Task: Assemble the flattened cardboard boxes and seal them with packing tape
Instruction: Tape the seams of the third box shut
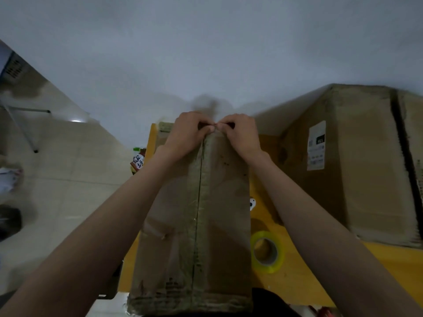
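My left hand [185,131] and right hand [240,131] have curled fingers that pinch the far end of the taped seam of the cardboard box [196,225]. The tape roll [266,251] lies just right of the box, on the yellow surface [297,271].

Both bare forearms stretch forward, converging ahead of the person. The left hand [186,131] and right hand [240,131] meet at thumb tips, fingers curled downward, knuckles raised, each pinching at the same spot between them.

Both hands' fingertips curl out of sight, perhaps behind the box [201,213].
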